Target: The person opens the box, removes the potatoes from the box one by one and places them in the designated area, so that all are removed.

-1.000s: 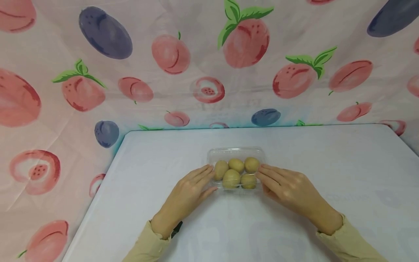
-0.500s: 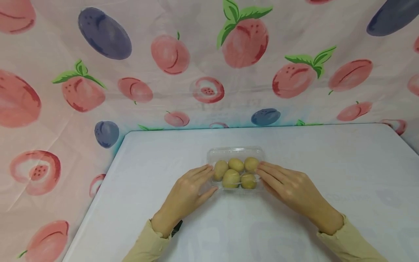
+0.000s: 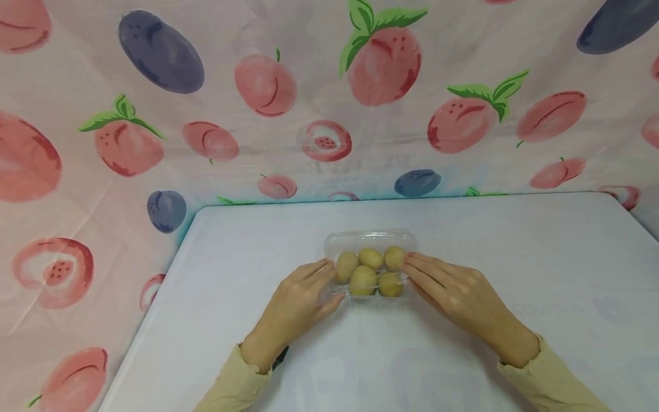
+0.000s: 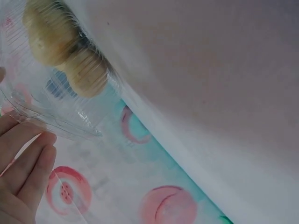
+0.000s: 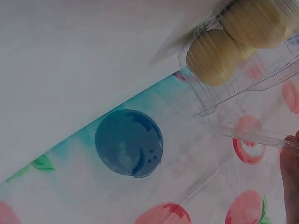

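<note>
A clear plastic clamshell box (image 3: 370, 237) sits mid-table with several round yellow-green fruits (image 3: 364, 280) inside. My left hand (image 3: 296, 300) is at its left side, fingertips on the edge and thumb near the front corner. At the right side, my right hand (image 3: 458, 292) holds the edge with its fingers on top; its thumb is hidden. In the right wrist view, the lid rim (image 5: 247, 134) stands apart from the lower rim, with a finger (image 5: 290, 172) at its end. The left wrist view has fingers (image 4: 35, 168) against the clear rim (image 4: 60, 126).
A white-covered table (image 3: 257, 234) lies under the box. Behind and to the left hangs a pink cloth (image 3: 288, 34) printed with peaches and plums. A small dark object (image 3: 280, 356) shows beside my left wrist.
My right fingers have shifted slightly up along the box's right side, and the right thumb has gone out of sight. My left hand and the box have hardly moved.
</note>
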Available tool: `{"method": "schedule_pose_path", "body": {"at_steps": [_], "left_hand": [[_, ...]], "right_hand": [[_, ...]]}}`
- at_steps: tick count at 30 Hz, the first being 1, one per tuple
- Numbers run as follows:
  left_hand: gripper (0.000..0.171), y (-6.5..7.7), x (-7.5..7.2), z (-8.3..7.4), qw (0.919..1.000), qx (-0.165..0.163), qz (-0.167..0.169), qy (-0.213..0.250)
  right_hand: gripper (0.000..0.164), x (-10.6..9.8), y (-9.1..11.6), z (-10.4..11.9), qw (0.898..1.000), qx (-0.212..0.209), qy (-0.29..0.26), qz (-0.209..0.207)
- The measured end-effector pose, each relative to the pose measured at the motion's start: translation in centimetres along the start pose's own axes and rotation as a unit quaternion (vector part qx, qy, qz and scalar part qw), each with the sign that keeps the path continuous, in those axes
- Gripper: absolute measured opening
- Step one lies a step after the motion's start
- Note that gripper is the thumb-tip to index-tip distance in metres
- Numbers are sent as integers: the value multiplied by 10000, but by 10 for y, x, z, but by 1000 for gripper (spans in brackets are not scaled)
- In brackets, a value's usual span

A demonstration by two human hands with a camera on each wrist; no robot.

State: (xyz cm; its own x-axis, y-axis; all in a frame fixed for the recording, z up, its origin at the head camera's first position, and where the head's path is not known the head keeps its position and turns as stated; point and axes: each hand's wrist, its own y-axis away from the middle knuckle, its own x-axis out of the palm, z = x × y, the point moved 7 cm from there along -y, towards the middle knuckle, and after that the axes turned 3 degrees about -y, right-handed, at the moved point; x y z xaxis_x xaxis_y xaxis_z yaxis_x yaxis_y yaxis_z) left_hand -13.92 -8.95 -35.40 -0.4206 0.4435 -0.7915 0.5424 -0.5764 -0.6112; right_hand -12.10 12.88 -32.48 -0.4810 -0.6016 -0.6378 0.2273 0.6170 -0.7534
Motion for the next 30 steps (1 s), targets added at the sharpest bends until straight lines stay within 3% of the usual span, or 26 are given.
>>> {"method": "schedule_pose_path", "body": {"at_steps": [9,20,30], "left_hand": [[32,-2,2,-10,9956,522,-84,-770],[24,-11,-12,-5,9984,311,-415,-228],[21,-10,-16,-4,9990,134,-415,74]], "right_hand": [[34,-1,-5,2,9999,-5,-24,-123],[40,-6,-3,-4,9993,260,-266,37],[42,-6,2,-11,9986,378,-343,103]]}}
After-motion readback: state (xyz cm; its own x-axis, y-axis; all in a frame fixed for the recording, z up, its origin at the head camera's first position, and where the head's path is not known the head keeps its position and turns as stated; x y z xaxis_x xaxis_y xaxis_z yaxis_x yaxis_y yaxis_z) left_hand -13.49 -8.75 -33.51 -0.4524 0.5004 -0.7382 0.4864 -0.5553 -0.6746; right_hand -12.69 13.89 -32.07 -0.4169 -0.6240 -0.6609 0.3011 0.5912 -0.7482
